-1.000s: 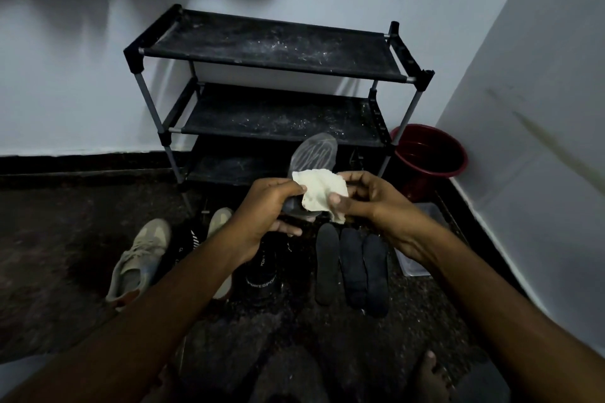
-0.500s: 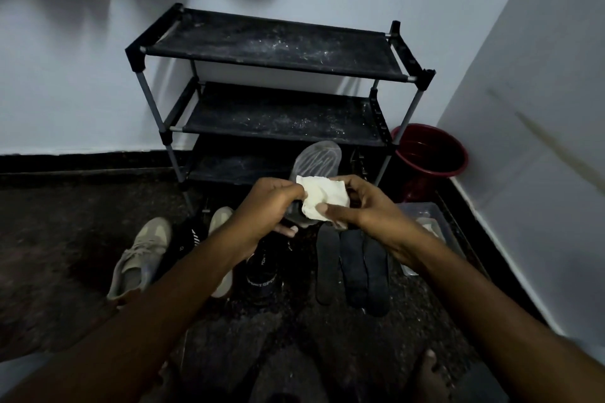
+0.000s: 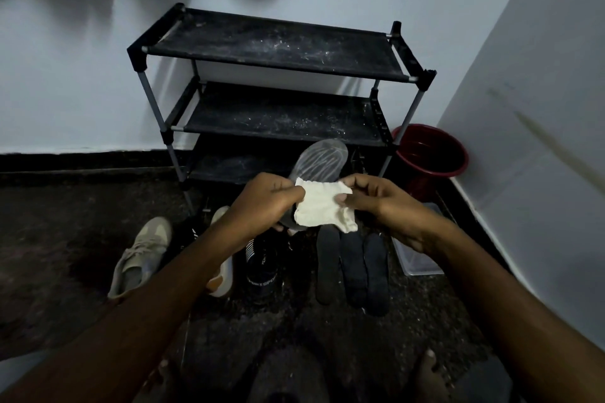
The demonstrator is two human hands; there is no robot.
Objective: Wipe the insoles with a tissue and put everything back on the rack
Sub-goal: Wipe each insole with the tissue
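Head view puts both grips at mid-frame, so I read everything from there. My left hand is curled round the heel end of the grey insole, fingers underneath. It holds the insole tilted, toe pointing up and away toward the rack, which I judge keeps its face open for wiping. My right hand pinches the right edge of the tissue between thumb and fingers. The tissue lies stretched across the insole's lower half, its left edge at my left thumb, probably spread to offer a clean patch. Just below the grips, three dark insoles lie side by side on the floor; whether they are wiped or waiting I cannot tell. Below the left hand sits a black shoe, and further left a beige shoe. Beyond the right hand stands a red bucket. Every shoe and insole I can see is off the rack, so putting back is not yet begun.
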